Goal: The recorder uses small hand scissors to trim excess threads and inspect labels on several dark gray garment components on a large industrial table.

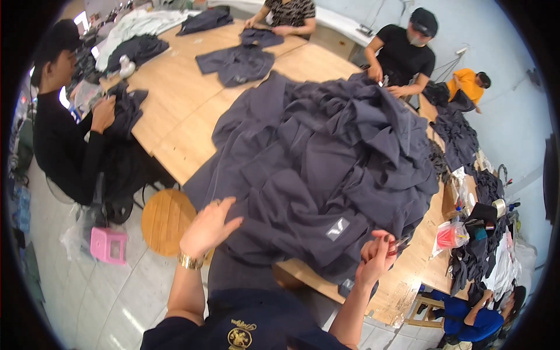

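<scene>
One wooden table [169, 119]: is stretching away from the wearer, its pale top carrying several dark grey pieces of cloth.
Cloth pile [326, 169]: is lying crumpled in deep folds at the near end of the table, its near edge hanging toward the wearer's body.
Person in black sleeves [64, 137]: is sitting at the left side, handling dark cloth.
Person in black T-shirt [402, 52]: is leaning in at the far right of the pile, both hands working at its edge.
Person in patterned top [291, 13]: is handling a grey piece at the far side.
Round stool [168, 223]: is standing on the tiled floor, left of the wearer.
Pink stool [109, 245]: is standing beyond it, farther left.
Left hand [210, 227]: is spreading, thumb apart from the fingers, over the pile's near left edge; contact cannot be told.
Right hand [377, 256]: is closing its fingers around a small red tool [392, 249], near the pile's right edge.
Gold watch [190, 261]: is circling the left wrist.
Pale patch [338, 229]: is facing up on the cloth, between the hands, nearer the right.
Tool tip: is showing metallic, pointing away from the wearer; exact kind being too small to tell.
</scene>
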{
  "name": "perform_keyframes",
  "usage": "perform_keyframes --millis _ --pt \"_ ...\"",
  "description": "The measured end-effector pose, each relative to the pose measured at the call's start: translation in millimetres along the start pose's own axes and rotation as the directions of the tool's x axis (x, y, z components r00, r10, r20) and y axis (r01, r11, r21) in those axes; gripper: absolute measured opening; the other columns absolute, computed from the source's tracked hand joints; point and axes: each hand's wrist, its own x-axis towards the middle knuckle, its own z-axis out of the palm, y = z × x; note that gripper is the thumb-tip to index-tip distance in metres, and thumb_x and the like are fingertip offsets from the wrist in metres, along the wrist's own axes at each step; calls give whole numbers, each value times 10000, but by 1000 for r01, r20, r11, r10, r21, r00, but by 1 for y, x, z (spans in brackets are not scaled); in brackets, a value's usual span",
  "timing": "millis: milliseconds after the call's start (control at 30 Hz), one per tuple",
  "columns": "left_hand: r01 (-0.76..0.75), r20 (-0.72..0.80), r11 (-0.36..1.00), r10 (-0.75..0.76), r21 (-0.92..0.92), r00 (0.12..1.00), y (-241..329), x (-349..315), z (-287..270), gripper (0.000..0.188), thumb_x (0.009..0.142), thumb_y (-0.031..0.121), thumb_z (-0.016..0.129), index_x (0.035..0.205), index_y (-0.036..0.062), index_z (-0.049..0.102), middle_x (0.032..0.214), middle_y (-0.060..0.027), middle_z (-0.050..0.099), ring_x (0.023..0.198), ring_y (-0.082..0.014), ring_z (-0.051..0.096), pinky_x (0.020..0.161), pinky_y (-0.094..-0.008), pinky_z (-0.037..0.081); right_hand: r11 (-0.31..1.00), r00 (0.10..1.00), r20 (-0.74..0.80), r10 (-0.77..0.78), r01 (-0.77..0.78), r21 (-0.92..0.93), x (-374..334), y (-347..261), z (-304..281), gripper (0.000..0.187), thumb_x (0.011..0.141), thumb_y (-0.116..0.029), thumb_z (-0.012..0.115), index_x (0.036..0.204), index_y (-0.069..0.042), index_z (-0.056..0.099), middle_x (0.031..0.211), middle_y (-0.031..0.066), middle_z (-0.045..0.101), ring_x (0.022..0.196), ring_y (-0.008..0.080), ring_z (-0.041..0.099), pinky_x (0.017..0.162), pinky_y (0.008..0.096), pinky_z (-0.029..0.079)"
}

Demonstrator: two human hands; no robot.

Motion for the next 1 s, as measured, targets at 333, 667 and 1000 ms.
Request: perform_keyframes --millis 333,667,1000 --pt "238 -109 969 -230 71 967 -24 -23 -27 427 839 226 623 1182 -1 504 928 -239 593 883 -392 577 767 -432 462 989 931 336 145 -125 -81 -16 -8 55 249 962 -173 458 892 41 563 515 -45 298 396 37 243 378 208 190" --pt "65 -178 962 -115 -267 977 -27 13 23 157 824 142 606 905 13 639 868 -186 644 857 -341 613 751 -410 479 928 774 521 361 -242 -283 -41 3 79 178 947 -125 500 960 13 611 704 -18 520 648 42 465 593 180 368" --pt "161 187 984 -145 -77 972 -34 48 72 294 762 298 687 790 7 654 786 -165 661 808 -334 635 737 -403 498 930 803 476 359 -267 -251 -43 -1 63 187 954 -100 468 965 34 598 676 -8 510 619 48 463 566 189 367"
